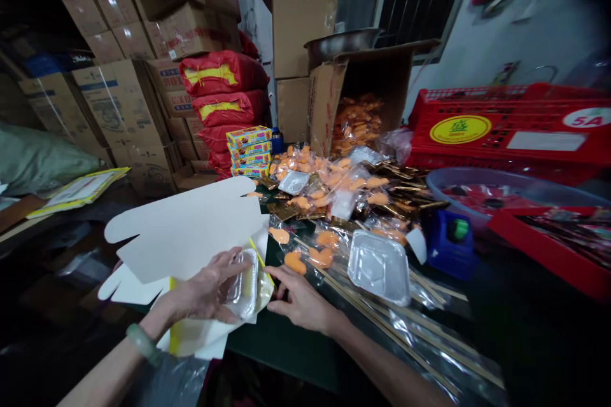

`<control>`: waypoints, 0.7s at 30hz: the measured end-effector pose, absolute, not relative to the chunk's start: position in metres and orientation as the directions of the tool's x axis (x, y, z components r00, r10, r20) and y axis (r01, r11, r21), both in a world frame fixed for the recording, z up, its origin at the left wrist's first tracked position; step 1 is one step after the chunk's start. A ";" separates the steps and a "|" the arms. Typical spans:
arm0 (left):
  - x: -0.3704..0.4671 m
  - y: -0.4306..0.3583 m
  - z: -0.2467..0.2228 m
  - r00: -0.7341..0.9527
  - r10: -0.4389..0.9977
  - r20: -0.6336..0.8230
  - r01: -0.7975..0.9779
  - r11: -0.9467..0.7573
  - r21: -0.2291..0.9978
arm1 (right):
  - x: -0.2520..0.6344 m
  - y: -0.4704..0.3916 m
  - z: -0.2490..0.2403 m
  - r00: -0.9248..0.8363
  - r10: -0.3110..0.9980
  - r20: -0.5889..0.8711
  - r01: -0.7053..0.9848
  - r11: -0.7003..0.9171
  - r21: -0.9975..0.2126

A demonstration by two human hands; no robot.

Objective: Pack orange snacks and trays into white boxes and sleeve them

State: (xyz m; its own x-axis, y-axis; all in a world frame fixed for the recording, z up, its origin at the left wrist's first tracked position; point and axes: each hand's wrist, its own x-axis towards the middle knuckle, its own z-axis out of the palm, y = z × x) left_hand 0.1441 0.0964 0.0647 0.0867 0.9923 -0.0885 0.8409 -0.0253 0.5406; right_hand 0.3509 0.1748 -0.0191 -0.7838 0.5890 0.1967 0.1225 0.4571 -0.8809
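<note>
My left hand (205,289) spans a small silver foil tray (249,286), its fingers on the tray's upper part and the thumb at the lower edge. The tray sits in a partly folded box (184,343) with yellow edges and a white inside. At the box's right side, my right hand (305,302) has its index finger and thumb on the yellow-edged wall; the contact is partly blurred. Behind the left hand lie flat white box blanks (191,229). A larger foil tray (379,267) rests to the right of my right hand.
Orange pieces in clear bags (319,254) and wooden sticks (382,318) cover the table's middle. Small colourful boxes (249,152) are stacked at the back. A tipped carton (327,108) holds more orange pieces. A blue bottle (446,245), clear tub (525,181) and red crate (515,130) stand right.
</note>
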 end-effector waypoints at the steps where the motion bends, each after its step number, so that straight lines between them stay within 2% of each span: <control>1: 0.143 0.097 0.063 0.097 0.986 -0.133 0.857 -0.015 0.515 | 0.350 0.175 -0.022 -0.780 0.593 0.198 0.118 0.450 -0.885; 3: 0.143 0.099 0.061 0.079 0.980 -0.184 0.918 0.000 0.396 | 0.348 0.173 -0.025 -0.772 0.604 0.196 0.113 0.435 -0.893; 7: 0.155 0.105 0.051 -0.048 0.994 -0.103 0.970 0.071 0.233 | 0.343 0.159 -0.024 -0.787 0.570 0.237 0.083 0.478 -0.874; 10: 0.164 0.111 0.035 0.039 0.997 -0.061 0.982 -0.027 0.189 | 0.344 0.152 -0.014 -0.816 0.502 0.287 0.075 0.584 -0.808; 11: 0.164 0.112 0.029 0.094 0.995 -0.040 0.975 -0.084 0.207 | 0.347 0.152 -0.010 -0.807 0.509 0.299 0.119 0.636 -0.762; 13: 0.161 0.112 0.019 0.175 0.985 0.008 0.950 -0.171 0.261 | 0.356 0.160 -0.003 -0.746 0.594 0.303 0.332 0.724 -0.605; 16: 0.155 0.107 0.020 0.152 0.988 0.020 0.943 -0.151 0.296 | 0.375 0.184 0.000 -0.593 0.761 0.263 0.714 0.648 -0.264; 18: 0.161 0.106 0.032 0.106 0.992 0.067 0.948 -0.121 0.294 | 0.388 0.204 -0.004 -0.578 0.790 0.205 0.782 0.608 -0.140; 19: 0.168 0.108 0.040 0.131 0.986 0.100 0.939 -0.156 0.307 | 0.394 0.213 -0.007 -0.590 0.787 0.182 0.775 0.615 -0.145; 21: 0.190 0.116 0.053 0.274 0.951 0.142 0.887 -0.307 0.345 | 0.403 0.228 -0.012 -0.598 0.778 0.193 0.710 0.626 -0.322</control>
